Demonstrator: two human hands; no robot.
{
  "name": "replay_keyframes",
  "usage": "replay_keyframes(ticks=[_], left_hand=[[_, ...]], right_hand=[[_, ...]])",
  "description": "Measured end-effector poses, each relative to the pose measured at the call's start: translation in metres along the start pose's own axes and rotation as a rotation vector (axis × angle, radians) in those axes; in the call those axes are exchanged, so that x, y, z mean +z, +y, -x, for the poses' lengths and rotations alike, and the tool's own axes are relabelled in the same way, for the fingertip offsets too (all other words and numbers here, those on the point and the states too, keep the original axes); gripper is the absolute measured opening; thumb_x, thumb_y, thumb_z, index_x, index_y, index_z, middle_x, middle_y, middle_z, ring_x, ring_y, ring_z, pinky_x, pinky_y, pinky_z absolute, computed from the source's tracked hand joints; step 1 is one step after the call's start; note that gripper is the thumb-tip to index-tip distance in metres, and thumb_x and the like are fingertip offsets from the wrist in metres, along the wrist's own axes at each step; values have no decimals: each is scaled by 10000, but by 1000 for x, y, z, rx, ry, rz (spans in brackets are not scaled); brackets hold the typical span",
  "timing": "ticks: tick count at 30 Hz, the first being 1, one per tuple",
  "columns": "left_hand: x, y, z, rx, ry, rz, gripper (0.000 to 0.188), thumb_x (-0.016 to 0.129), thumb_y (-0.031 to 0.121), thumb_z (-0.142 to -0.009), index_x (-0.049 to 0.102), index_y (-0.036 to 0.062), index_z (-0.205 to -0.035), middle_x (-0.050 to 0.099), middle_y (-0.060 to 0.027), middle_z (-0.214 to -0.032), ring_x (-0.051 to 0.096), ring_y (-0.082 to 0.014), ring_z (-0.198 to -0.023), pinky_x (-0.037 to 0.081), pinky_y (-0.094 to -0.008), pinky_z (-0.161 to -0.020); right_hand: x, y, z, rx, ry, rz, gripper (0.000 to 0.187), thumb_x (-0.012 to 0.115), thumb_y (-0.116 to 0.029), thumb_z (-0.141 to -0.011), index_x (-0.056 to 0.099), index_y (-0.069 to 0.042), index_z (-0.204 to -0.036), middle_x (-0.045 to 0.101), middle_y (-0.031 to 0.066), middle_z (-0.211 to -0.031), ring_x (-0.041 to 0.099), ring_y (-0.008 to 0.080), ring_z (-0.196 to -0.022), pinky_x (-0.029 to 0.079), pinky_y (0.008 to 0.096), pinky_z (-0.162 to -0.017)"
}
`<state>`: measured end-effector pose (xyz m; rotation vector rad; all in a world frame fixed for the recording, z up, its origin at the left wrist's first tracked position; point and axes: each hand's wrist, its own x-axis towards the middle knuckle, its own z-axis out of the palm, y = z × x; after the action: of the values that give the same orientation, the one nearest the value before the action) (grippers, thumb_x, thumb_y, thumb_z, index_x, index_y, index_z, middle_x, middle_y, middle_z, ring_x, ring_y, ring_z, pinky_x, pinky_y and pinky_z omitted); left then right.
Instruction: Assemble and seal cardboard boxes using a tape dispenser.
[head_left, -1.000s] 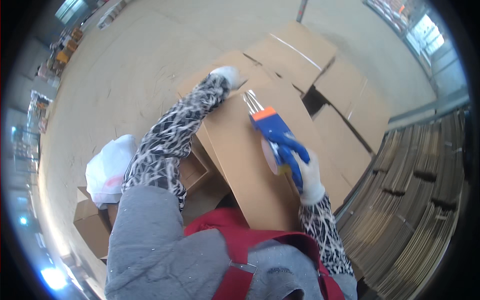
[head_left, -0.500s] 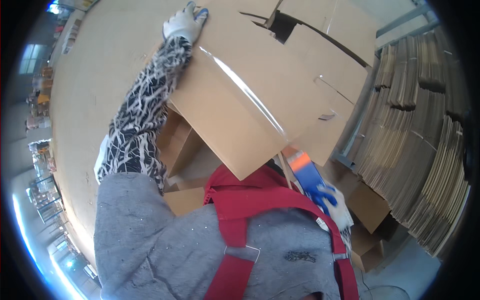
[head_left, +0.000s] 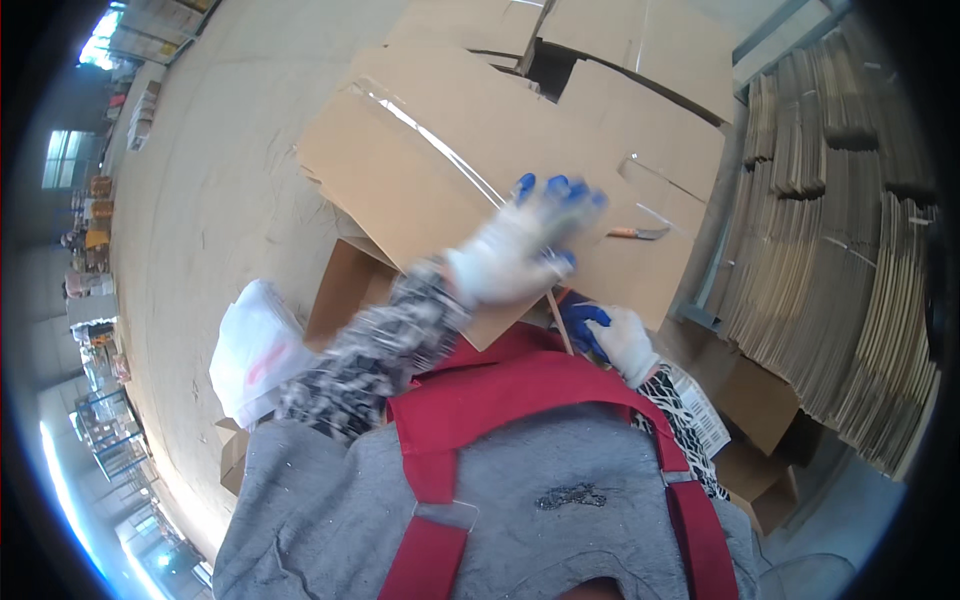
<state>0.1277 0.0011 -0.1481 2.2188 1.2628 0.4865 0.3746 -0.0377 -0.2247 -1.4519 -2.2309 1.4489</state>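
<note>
A large brown cardboard box (head_left: pixel 400 185) lies before me, with a shiny strip of clear tape (head_left: pixel 430 132) running along its top. Above its near part is my left hand (head_left: pixel 525 245), in a white glove with blue fingertips. It is blurred, but the fingers are apart and hold nothing. By the box's near edge, my right hand (head_left: pixel 622 340), gloved alike, is closed around a blue and orange tape dispenser (head_left: pixel 570 302), mostly hidden by the hand and the box edge. On the cardboard right of my left hand lies a small knife (head_left: pixel 637 233) with an orange handle.
Tall stacks of flattened cardboard (head_left: pixel 790 260) stand at the right beside a metal rail (head_left: pixel 785 30). An open carton (head_left: pixel 345 285) sits below the box at left, near a white bag (head_left: pixel 258 350). Another open carton (head_left: pixel 750 400) is at lower right.
My left hand has come back from the box's far left corner to its near part. My right hand has moved up and left with the tape dispenser, toward the box edge.
</note>
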Motion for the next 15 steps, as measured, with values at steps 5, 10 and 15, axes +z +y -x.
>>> replay_keyframes(ticks=[5, 10, 15], left_hand=[[-156, -177, 77, -873, 549, -330, 534, 634, 309, -897, 480, 59, -1344, 702, -106, -999, 656, -189, -961, 506, -296, -845], [-163, -215, 94, -1153, 261, -250, 835, 317, 732, -856, 618, 20, -1171, 588, -238, -1207, 537, -373, -1169, 408, -416, -996], [-131, -156, 263, -1399, 470, 8, 729, 330, 647, -906, 599, 42, -1212, 577, -252, -1209, 515, -398, -1178, 395, -425, -1002]], right_hand=[[-28, -83, -11, -7, -98, 286, 228, 538, -232, -821, 681, -102, -942, 663, 194, -885, 633, 371, -830, 499, 460, -751], [-13, -18, -117, 186, -212, 638, 227, 557, -260, -800, 716, -106, -853, 674, 186, -832, 645, 373, -821, 511, 445, -746], [10, -11, -184, -92, -144, 484, 236, 597, -249, -776, 725, -55, -818, 689, 180, -863, 673, 350, -825, 533, 432, -710]])
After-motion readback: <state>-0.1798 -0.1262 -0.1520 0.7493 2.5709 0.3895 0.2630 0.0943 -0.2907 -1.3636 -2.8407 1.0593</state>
